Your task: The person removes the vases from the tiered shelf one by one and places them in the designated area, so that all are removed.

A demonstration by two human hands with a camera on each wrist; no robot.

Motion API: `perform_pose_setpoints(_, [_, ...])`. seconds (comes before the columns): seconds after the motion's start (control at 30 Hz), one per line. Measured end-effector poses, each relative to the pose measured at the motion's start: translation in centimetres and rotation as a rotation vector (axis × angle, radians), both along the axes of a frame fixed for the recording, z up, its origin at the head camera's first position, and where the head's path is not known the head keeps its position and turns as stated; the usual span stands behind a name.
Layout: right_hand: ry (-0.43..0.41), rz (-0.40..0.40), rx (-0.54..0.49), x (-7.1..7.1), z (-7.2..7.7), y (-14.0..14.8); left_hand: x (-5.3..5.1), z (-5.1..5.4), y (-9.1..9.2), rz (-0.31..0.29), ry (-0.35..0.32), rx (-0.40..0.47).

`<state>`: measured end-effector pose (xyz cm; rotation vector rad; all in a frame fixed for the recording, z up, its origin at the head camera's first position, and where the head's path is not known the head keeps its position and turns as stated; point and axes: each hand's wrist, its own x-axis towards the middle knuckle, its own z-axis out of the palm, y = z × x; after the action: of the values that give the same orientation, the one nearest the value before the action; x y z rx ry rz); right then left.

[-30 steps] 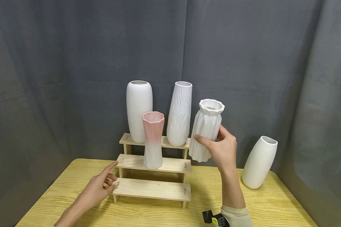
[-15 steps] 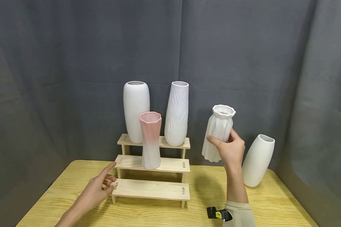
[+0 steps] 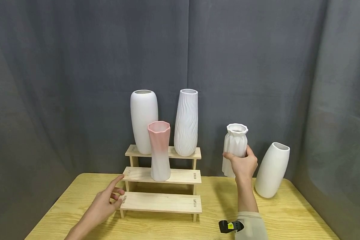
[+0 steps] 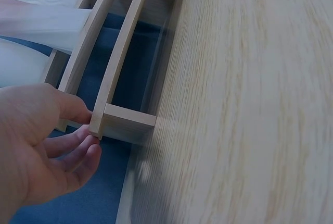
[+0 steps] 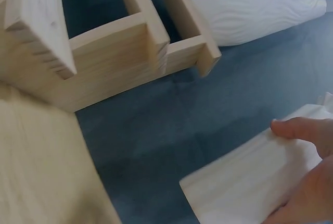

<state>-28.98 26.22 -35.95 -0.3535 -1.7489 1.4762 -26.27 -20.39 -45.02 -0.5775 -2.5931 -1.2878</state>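
My right hand [image 3: 243,165] grips a white pleated vase [image 3: 234,143] with a ruffled rim, thumb on one side and fingers round the other. The vase is upright to the right of a three-step wooden stand [image 3: 160,201], its base seen against the curtain at the table's back edge. In the right wrist view my thumb presses the side of this vase [image 5: 250,177]. At the stand's left end is my left hand [image 3: 103,203], fingers loosely bent. Its fingertips touch or nearly touch the step ends, as the left wrist view shows at the lowest step [image 4: 122,52].
A smooth white vase [image 3: 144,123] and a wavy-ribbed white vase [image 3: 186,123] stand on the top step. On the middle step is a pink-and-white vase [image 3: 160,153]. Another white vase [image 3: 272,170] stands at the table's [image 3: 156,230] right. A grey curtain [image 3: 252,60] hangs behind.
My right hand has moved the pleated vase right, away from the stand, then lowered it and brought it more upright. My left hand has stayed at the stand's left end.
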Motion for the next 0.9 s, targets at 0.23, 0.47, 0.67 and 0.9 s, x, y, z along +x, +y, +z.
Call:
perform_pose_setpoints(0.23, [-0.006,-0.073,-0.149,-0.9,-1.8,0.8,-0.1,0.4,0.3,0.011,-0.018,0.009])
perform_pose_setpoints(0.47, [-0.021,-0.123,-0.202,-1.9,-3.5,1.2,0.1,-0.2,0.3,0.054,-0.067,0.025])
perform_pose_setpoints(0.67, [-0.046,-0.115,-0.267,-2.4,-4.9,1.8,0.1,-0.5,0.4,0.057,-0.055,0.033])
perform_pose_setpoints(0.9, [-0.073,-0.120,-0.283,-2.9,-6.3,2.3,0.2,0.0,0.3,0.059,-0.070,0.023])
